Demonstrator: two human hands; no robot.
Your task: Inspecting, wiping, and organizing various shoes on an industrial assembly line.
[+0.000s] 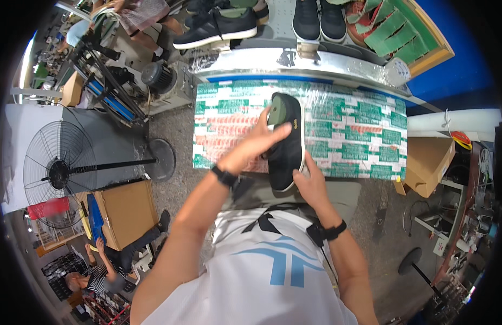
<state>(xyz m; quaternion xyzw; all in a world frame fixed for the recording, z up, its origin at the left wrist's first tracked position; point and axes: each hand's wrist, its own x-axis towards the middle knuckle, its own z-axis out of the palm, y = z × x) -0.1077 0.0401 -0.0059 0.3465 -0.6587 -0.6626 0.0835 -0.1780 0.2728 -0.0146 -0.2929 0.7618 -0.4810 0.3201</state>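
Observation:
A black shoe point(286, 154) with a white sole edge and green lining is held between my two hands, above a table covered in green-and-white printed wrapping. Its opening points away from me, its toe toward my body. Around the opening, my left hand point(264, 135) grips the shoe, the thumb lying across the upper. On the right side near the toe, my right hand point(311, 183) is closed with thumb and fingers against the sole edge. Parts of the fingers on both hands are hidden behind the shoe.
Beyond the wrapped table point(354, 135) runs a metal-edged bench point(240, 62) bearing more black shoes point(218, 28) and a tray of green pieces point(405, 38). A standing fan point(58, 173) is at left, a cardboard box point(424, 165) at right. Other people work farther left.

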